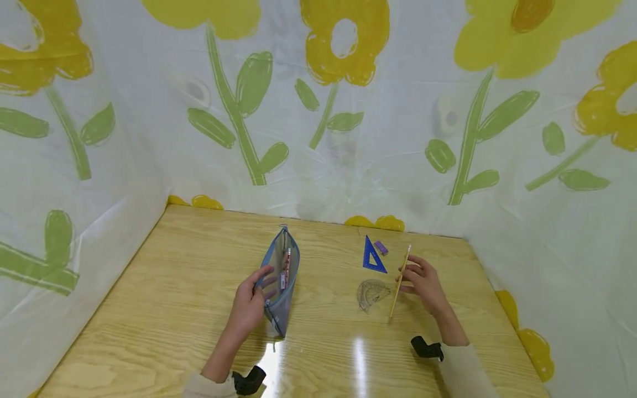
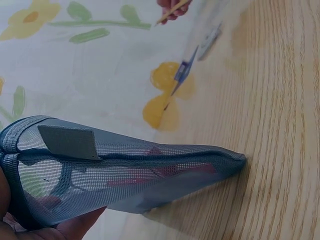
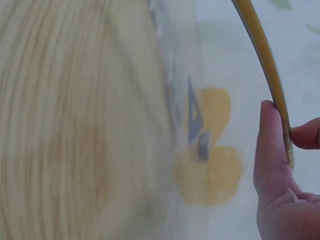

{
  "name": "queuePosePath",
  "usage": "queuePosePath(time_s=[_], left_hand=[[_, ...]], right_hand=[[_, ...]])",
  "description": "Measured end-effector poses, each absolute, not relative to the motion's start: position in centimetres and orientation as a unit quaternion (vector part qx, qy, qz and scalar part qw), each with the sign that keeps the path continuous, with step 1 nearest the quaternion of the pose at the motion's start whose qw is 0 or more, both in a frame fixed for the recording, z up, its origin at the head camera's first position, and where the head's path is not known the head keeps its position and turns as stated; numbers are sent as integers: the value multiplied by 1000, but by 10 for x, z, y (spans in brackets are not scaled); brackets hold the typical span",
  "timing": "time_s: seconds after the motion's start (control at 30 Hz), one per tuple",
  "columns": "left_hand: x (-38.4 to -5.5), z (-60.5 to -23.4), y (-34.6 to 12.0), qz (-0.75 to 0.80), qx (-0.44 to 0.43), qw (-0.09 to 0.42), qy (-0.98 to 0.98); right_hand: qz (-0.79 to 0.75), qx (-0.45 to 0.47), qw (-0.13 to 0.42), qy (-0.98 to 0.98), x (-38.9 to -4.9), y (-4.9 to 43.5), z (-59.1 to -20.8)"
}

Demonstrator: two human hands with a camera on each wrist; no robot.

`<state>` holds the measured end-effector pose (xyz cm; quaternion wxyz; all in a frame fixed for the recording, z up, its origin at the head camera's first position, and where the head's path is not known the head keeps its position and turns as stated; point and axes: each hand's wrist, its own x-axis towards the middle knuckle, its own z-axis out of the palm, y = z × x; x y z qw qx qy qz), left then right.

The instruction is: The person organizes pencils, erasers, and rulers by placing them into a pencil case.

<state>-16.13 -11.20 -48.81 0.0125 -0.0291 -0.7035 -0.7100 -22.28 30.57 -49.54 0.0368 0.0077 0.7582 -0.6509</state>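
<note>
My left hand grips the near left side of a blue-grey mesh pencil case, whose zipped top gapes open. Inside the case are a dark red pencil and a small pale block. In the left wrist view, reddish shapes show through the mesh. My right hand pinches a yellow pencil between thumb and fingers near its upper end, its point slanting down toward the table. To its left lies a clear protractor; farther back are a blue set square and a purple eraser.
The wooden table is enclosed at the back and sides by a white cloth printed with yellow flowers. Black wrist mounts sit at both cuffs. Bright light reflections fall on the table's near part.
</note>
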Motion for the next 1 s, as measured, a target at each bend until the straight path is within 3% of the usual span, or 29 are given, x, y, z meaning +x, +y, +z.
queuePosePath(time_s=[0.73,1.0], left_hand=[[-163,-489,-110,-707,-29,15,-706],[-163,-490,-113,-705,-26,4,-709]], right_hand=[[-756,-92,-118,638,-207,193,-458],[-758,-131,-144,623,-208,146,-449]])
